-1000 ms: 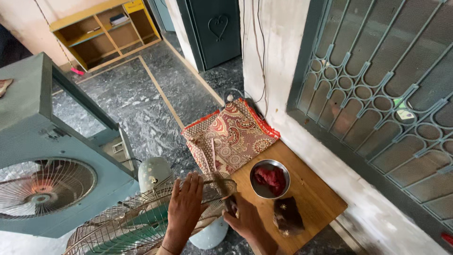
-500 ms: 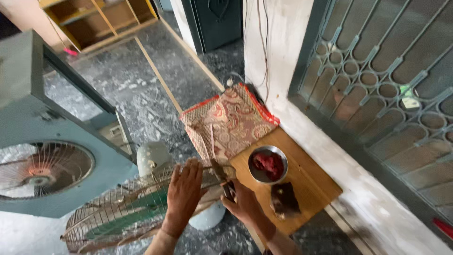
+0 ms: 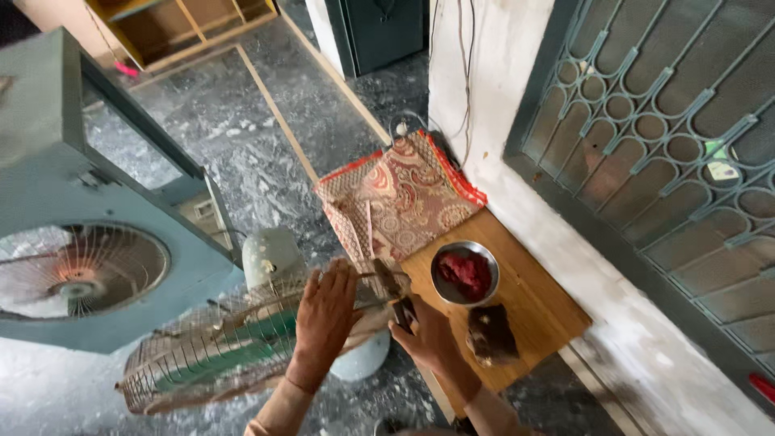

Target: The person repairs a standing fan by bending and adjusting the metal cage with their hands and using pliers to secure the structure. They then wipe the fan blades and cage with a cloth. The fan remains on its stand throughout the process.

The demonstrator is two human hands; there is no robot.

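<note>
My left hand (image 3: 323, 319) lies flat with spread fingers on the rim of a round wire fan guard (image 3: 218, 355), which leans over green fan blades. My right hand (image 3: 424, 335) is closed on a dark-handled tool (image 3: 391, 291) whose tip points up against the guard's edge. Just right of that hand a steel bowl (image 3: 464, 274) with red stuff in it stands on a low wooden board (image 3: 533, 299), and a dark lump (image 3: 490, 333) lies below the bowl.
A grey-blue air cooler (image 3: 89, 202) with a round grille stands at left. A red patterned cloth (image 3: 400, 198) lies above the board by the white wall. A metal window grille (image 3: 670, 129) is at right. A yellow shelf (image 3: 173, 24) sits at the far end.
The view has shifted slightly, so everything sits lower in frame. Both hands stay on the guard and the tool, with the left hand a little higher on the rim.
</note>
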